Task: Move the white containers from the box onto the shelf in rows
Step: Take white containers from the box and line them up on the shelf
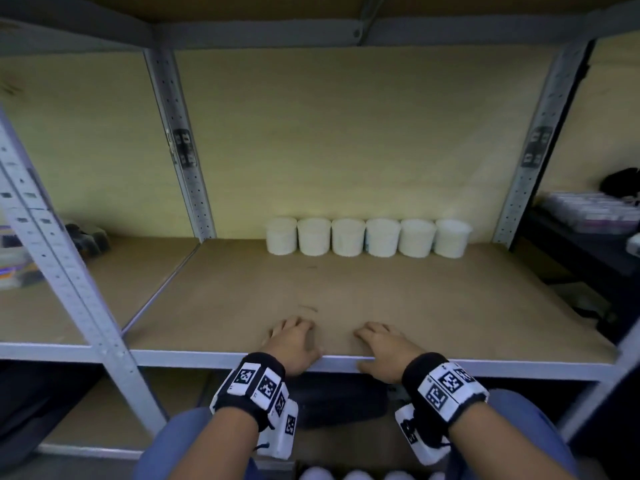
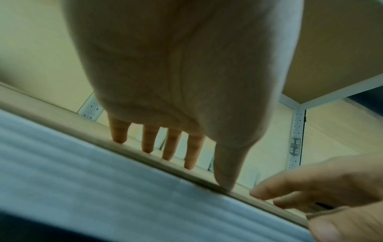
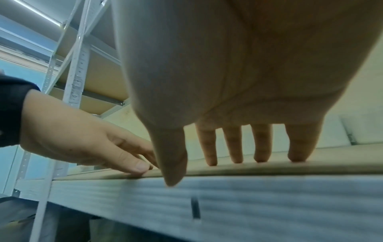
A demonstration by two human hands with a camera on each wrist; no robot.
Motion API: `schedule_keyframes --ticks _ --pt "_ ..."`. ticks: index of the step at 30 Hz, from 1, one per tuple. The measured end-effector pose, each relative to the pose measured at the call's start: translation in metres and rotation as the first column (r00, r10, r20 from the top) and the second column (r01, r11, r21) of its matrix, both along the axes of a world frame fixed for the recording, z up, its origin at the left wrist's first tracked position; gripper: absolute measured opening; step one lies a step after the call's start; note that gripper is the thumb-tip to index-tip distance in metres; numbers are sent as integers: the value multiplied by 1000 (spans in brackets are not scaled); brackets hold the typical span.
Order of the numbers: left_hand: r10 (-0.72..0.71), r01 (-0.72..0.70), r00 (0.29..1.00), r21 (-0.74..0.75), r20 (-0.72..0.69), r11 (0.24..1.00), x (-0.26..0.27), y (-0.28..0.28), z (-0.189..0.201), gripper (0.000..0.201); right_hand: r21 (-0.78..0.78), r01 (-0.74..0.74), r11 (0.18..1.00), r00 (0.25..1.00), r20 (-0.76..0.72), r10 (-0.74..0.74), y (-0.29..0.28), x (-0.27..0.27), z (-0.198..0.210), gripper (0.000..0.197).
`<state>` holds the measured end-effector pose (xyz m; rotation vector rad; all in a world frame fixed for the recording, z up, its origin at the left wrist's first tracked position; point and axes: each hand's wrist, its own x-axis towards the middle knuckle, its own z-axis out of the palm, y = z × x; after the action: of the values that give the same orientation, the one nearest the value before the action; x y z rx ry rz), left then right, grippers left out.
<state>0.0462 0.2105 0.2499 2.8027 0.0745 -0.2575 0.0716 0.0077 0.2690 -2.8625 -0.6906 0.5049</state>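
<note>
Several white containers (image 1: 367, 236) stand in one row against the back wall of the brown shelf board (image 1: 381, 299). Both hands rest flat on the board's front edge, empty. My left hand (image 1: 294, 341) lies left of centre, fingertips (image 2: 148, 149) touching the board. My right hand (image 1: 381, 344) lies beside it, its fingers (image 3: 236, 147) spread on the board and thumb over the metal rim (image 3: 248, 196). More white container tops (image 1: 367, 475) show at the bottom edge of the head view, below the shelf.
Grey perforated uprights (image 1: 183, 147) (image 1: 533, 147) frame the bay. A diagonal metal post (image 1: 69, 271) stands at the left. The neighbouring left shelf holds dark items (image 1: 86, 237). A black table with plastic cases (image 1: 592, 213) is at the right.
</note>
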Motion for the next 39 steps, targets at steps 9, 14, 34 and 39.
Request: schedule_keyframes --ticks 9,14,34,39 --pt "66 -24 910 -107 410 994 -60 -49 -55 57 291 33 956 966 235 -105 -23 -67 -50 55" --pt "117 -37 890 -186 440 982 -78 -71 -70 62 332 146 932 967 152 -205 -39 -88 -84 55" --pt "43 -87 937 -115 -346 990 -97 -84 -217 52 -14 171 985 941 -295 -168 -39 -95 -212 57" --pt "29 -63 908 -68 -419 996 -94 -81 -250 42 -90 96 991 946 -301 -119 -32 -98 -248 58"
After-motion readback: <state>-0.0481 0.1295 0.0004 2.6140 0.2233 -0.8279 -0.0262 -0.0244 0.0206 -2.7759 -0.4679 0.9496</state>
